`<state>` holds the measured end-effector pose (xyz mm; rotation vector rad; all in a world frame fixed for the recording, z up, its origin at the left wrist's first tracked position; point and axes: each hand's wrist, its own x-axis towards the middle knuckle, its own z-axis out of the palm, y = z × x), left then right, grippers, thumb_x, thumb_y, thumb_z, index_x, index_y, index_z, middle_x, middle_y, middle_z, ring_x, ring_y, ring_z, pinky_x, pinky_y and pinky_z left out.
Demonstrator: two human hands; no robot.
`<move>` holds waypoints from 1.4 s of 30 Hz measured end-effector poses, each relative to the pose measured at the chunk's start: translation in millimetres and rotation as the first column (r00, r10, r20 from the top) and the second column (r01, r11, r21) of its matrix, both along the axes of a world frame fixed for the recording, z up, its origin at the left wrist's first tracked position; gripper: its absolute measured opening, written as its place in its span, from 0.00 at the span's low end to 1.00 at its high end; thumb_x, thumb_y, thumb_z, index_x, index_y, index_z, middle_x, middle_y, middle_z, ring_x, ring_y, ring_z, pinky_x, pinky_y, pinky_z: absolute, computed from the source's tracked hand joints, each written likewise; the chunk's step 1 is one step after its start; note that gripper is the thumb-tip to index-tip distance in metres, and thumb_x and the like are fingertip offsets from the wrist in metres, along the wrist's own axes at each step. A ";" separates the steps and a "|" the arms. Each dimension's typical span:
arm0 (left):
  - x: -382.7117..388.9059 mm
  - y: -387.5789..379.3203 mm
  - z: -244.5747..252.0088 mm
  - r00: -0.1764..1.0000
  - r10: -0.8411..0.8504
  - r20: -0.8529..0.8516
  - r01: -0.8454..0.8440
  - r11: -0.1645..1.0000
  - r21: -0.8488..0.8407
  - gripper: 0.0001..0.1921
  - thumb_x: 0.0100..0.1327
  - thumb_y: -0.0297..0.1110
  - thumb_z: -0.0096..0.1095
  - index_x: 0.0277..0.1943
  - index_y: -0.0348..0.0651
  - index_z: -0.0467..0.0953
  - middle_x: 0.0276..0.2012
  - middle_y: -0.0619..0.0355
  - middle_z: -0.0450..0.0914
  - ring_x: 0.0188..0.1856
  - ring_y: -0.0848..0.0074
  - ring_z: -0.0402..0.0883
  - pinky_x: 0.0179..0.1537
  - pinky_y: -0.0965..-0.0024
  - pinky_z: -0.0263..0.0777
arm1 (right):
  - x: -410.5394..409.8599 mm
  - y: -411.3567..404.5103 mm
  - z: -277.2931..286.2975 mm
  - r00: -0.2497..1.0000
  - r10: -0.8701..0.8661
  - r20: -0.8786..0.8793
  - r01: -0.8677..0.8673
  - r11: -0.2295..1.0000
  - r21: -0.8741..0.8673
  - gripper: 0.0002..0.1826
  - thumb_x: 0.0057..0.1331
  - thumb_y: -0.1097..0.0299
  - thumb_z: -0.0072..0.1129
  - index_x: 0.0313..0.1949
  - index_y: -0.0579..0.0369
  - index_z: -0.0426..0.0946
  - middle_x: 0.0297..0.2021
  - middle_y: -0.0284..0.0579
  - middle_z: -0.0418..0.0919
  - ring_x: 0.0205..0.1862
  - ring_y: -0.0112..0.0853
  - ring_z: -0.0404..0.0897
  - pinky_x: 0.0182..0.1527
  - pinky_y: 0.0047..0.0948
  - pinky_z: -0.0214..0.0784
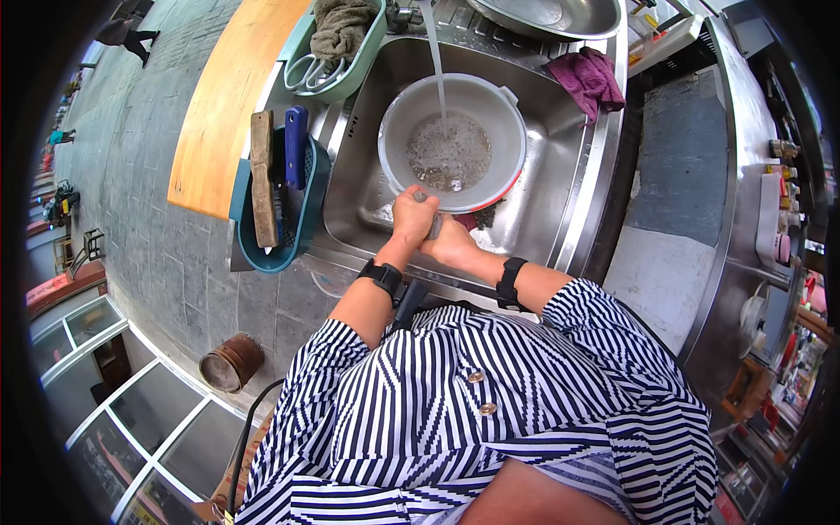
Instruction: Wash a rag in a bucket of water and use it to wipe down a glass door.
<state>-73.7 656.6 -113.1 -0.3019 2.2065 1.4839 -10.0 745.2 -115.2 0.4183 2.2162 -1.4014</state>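
A twisted greyish cloth (434, 224) is gripped in both my hands at the near rim of a grey plastic basin (394, 118). My left hand (413, 218) holds its upper end, and my right hand (453, 241) closes around the lower part. The basin stands in a stainless steel sink (551, 170). A stream of water (434, 59) runs from above into the foamy, cloudy water (449, 154) inside. Dark red material (467, 221) and a dark clump (485, 218) show just below the basin's near edge.
Left of the sink, a teal basket (246, 246) holds a wooden-handled tool (262, 177) and a blue-handled tool (296, 147). A green container (357, 79) holds a brown cloth (341, 29) and scissors (315, 73). A purple cloth (587, 82) hangs over the right rim, near a metal bowl (604, 26).
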 end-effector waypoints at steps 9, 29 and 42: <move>-8.8 -44.5 -32.6 0.880 0.335 0.337 -0.424 0.873 0.239 0.21 0.63 0.40 0.52 0.45 0.24 0.71 0.38 0.46 0.78 0.40 0.70 0.77 0.40 0.68 0.70 | 5.6 51.6 34.6 0.775 0.547 -0.316 -0.373 0.800 0.470 0.34 0.51 0.45 0.58 0.47 0.62 0.67 0.45 0.53 0.69 0.52 0.43 0.67 0.55 0.44 0.56; -49.2 -32.2 8.7 0.755 0.199 0.625 -0.560 0.693 0.455 0.20 0.62 0.36 0.52 0.50 0.26 0.67 0.44 0.47 0.75 0.42 0.63 0.78 0.41 0.60 0.75 | -117.7 128.3 91.0 0.398 0.917 0.014 -0.718 0.302 0.627 0.12 0.53 0.58 0.59 0.27 0.52 0.75 0.21 0.48 0.76 0.30 0.44 0.76 0.33 0.41 0.67; -24.1 -51.0 -8.5 0.695 0.230 0.681 -0.654 0.598 0.464 0.25 0.64 0.43 0.51 0.54 0.28 0.63 0.48 0.46 0.72 0.47 0.62 0.75 0.44 0.59 0.73 | -137.7 101.3 92.0 0.645 0.760 0.086 -0.737 0.589 0.331 0.21 0.56 0.46 0.55 0.31 0.53 0.77 0.15 0.41 0.73 0.22 0.32 0.73 0.28 0.31 0.63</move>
